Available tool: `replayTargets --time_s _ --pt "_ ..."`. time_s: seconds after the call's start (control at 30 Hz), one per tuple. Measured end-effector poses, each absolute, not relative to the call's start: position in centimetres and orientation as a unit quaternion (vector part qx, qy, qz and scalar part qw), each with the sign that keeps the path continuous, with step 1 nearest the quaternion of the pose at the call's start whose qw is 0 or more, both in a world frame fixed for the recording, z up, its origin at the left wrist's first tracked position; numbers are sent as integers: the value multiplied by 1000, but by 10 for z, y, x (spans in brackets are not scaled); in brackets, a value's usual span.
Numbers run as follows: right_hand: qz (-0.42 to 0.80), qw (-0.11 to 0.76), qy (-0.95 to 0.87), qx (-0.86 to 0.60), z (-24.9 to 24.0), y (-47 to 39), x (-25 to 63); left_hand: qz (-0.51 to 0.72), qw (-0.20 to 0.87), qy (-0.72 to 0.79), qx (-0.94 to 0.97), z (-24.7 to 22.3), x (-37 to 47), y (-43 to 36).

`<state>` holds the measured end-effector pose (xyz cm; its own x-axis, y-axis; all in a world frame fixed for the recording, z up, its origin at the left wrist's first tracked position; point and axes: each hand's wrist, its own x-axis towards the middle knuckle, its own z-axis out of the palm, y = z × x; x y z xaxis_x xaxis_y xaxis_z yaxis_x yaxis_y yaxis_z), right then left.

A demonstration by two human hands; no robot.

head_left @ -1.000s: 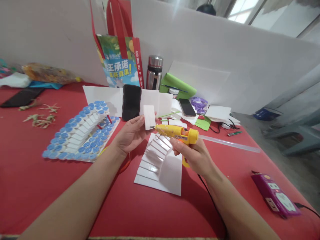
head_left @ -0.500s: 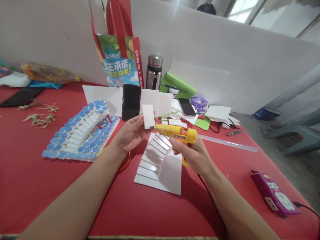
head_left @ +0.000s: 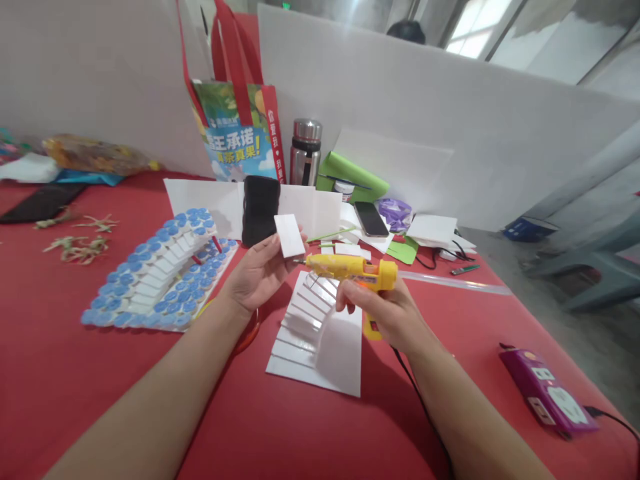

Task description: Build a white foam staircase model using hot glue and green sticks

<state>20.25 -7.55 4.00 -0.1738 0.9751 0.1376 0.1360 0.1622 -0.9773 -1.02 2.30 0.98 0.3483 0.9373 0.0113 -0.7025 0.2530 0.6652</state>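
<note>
My left hand (head_left: 257, 272) holds a small white foam rectangle (head_left: 289, 235) upright between thumb and fingers. My right hand (head_left: 387, 313) grips a yellow hot glue gun (head_left: 353, 268), its nozzle touching the lower edge of the foam piece. A clear glue stick (head_left: 453, 283) juts from the gun's back to the right. Below both hands lies a white foam stair model (head_left: 320, 330) on the red table. A black cord runs from the gun along my right forearm.
A blue-and-white bottle-cap stair model (head_left: 155, 270) sits at left. Behind the hands stand white foam sheets (head_left: 200, 197), a black object (head_left: 260, 208), a printed tote bag (head_left: 237, 137), a steel flask (head_left: 305, 152), a phone (head_left: 371, 219) and green paper. A purple power strip (head_left: 547, 392) lies at right.
The glue gun's nozzle has shifted slightly left along the foam piece's lower edge, and the foam piece has tilted a little. The view has dropped slightly.
</note>
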Motion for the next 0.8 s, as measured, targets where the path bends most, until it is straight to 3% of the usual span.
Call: replayTargets --time_s 0.27,0.5,0.67,0.8 --pt "395 525 -516 -550 35 -71 265 529 781 217 252 9 -12 24" --pt "207 418 -469 -750 -7 -103 345 530 774 208 277 9 -11 24" --pt "194 422 -436 -770 -24 -106 353 522 772 206 299 9 -8 21" --pt "199 356 -439 -801 -31 -102 351 510 772 201 322 9 -7 19"
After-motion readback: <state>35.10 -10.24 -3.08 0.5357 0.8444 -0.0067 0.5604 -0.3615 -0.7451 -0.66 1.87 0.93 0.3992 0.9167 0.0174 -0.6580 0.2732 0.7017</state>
